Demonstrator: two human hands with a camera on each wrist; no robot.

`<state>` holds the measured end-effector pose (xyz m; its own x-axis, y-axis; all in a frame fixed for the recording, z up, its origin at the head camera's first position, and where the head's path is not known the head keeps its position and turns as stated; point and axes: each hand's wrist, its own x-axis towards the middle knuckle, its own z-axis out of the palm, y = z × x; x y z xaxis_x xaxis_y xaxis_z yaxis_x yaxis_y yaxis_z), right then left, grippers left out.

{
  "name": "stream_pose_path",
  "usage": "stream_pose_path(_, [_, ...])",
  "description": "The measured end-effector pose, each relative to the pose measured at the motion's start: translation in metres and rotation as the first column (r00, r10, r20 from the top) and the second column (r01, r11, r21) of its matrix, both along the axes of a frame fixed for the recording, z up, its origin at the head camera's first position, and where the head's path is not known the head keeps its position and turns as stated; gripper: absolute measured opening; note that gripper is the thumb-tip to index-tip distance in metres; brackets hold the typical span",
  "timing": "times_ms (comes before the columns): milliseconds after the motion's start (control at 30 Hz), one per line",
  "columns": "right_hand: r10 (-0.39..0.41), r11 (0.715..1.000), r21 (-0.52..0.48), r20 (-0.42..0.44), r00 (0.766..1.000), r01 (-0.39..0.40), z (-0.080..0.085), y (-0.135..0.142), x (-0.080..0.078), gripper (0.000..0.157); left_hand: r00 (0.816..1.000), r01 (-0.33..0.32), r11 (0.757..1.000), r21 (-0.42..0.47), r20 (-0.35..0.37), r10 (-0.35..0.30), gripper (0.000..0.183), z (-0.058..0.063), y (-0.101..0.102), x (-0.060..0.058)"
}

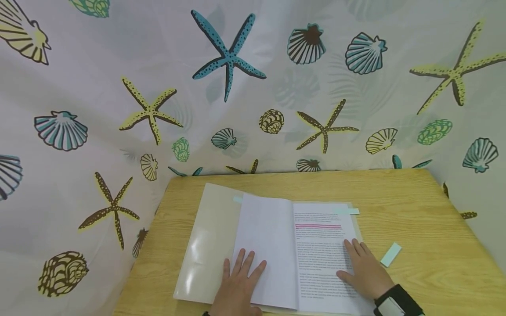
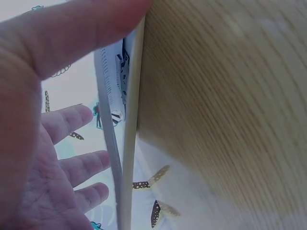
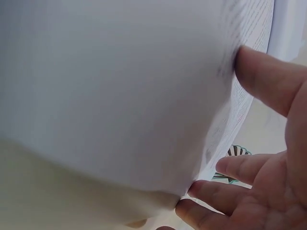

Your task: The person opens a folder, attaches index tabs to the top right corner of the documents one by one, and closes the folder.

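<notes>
A stapled-looking paper booklet (image 1: pixel 266 224) lies spread on the table, its left page blank and its right page (image 1: pixel 322 263) printed, with pink highlighted lines near the top. Under it, a pale glossy cover (image 1: pixel 209 219) extends to the left. My left hand (image 1: pixel 239 285) rests with spread fingers on the lower part of the blank page and the cover. On the printed page's right edge lies my right hand (image 1: pixel 367 270), fingers extended. From the right wrist, the thumb (image 3: pixel 264 79) and fingertips touch the sheet's edge. A pale green strip (image 1: pixel 348 211) sticks out at the page's upper right.
Just right of the right hand, another pale green strip (image 1: pixel 391 254) lies on the wooden table (image 1: pixel 427 210). A further strip (image 1: pixel 237 199) shows beside the blank page's top. White cloth (image 1: pixel 253 87) printed with shells and starfish hangs behind and at the sides.
</notes>
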<state>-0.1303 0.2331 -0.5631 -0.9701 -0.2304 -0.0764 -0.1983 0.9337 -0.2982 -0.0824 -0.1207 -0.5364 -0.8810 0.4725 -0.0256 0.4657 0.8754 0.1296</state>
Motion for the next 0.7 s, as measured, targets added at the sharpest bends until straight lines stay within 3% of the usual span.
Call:
stream_pose_path(467, [0.048,0.998,0.036,-0.043,0.998,-0.046,0.0057,-0.0061,-0.0018,0.087,1.0,-0.004,1.0,0.004,0.011,0.004,0.113,0.0024,0.0001,-0.0009])
stream_pose_path(700, [0.059,0.997,0.049,-0.017,0.998,-0.058,0.0039,-0.0098,-0.002,0.076,1.0,-0.001,1.0,-0.011,-0.002,0.001,0.113,-0.0005,-0.0008,-0.0002])
